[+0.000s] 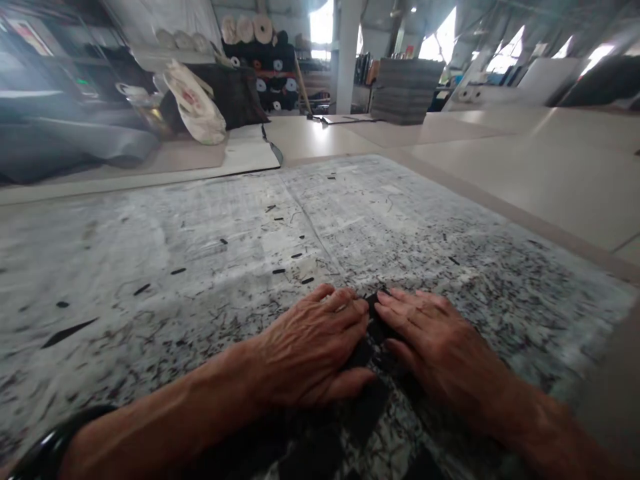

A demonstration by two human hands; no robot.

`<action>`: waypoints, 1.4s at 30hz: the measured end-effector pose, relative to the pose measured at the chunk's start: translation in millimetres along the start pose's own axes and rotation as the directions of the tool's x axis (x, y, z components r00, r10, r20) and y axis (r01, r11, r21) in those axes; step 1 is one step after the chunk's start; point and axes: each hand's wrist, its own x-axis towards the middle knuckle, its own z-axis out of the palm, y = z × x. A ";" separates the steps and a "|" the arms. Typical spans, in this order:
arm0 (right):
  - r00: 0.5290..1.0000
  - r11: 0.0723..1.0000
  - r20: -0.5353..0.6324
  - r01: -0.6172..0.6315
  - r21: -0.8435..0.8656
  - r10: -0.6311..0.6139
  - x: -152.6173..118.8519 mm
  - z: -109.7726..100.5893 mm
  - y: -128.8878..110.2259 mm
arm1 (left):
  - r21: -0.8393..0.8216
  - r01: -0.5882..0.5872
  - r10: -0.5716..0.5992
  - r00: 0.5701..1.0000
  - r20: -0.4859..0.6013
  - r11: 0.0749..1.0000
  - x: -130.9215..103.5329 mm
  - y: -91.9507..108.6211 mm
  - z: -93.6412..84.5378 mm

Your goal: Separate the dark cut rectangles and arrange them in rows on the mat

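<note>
My left hand (320, 347) rests palm down on the scuffed, scrap-strewn work surface (240, 207), thumb apart from the fingers. Beside it, fingertips angled inward, my right hand (435, 340) lies with its fingers stretched out. Between and under both hands are flat black pieces (375, 317) of what looks like sheet material or cloth; the hands cover much of them. More dark pieces (370, 407) lie nearer to me, in shadow. Neither hand visibly grips anything. Short dark threads and bits cover the surface around them.
Small black offcuts (279, 271) and a pointed black scrap (69, 332) lie to the left. Farther off are a white plastic bag (195, 103), a stack of grey sheets (406, 90), a pillar (345, 60) and rolls of material (245, 30). A pale table (540, 167) extends right.
</note>
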 end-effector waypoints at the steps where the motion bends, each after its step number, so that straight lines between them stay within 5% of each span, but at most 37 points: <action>1: 1.000 1.000 0.016 0.000 -0.008 0.000 -0.2 -0.1 -0.8 | -0.029 0.015 -0.015 1.000 0.011 0.999 -1.9 -2.3 -4.8; 7: 1.000 0.999 0.016 0.016 -0.036 -0.015 -0.8 -0.2 0.7 | -0.101 0.169 -0.166 0.986 0.036 0.980 -30.5 3.8 -32.7; 14: 0.996 0.993 0.029 0.085 -0.084 -0.082 -6.2 7.0 7.5 | -0.311 0.206 -0.131 0.960 0.247 0.928 -42.6 37.6 -5.5; 18: 0.996 0.994 0.023 0.089 -0.059 -0.087 -6.0 8.4 8.7 | -0.396 0.189 -0.133 0.977 0.164 0.899 -42.7 37.9 6.6; 28: 1.000 0.998 0.001 -0.010 0.055 0.010 2.8 1.6 6.4 | -0.454 0.095 -0.109 0.994 -0.006 0.886 -41.0 29.2 -5.0; 36: 0.993 0.994 0.043 0.109 0.028 -0.110 -7.1 -15.9 -49.8 | -0.479 0.169 -0.243 0.965 -0.098 0.862 -53.6 26.5 -16.4; 42: 0.975 0.982 0.116 0.190 0.026 -0.191 -21.5 1.7 -80.1 | -0.438 0.269 -0.319 0.947 -0.042 0.858 -75.8 28.4 -34.3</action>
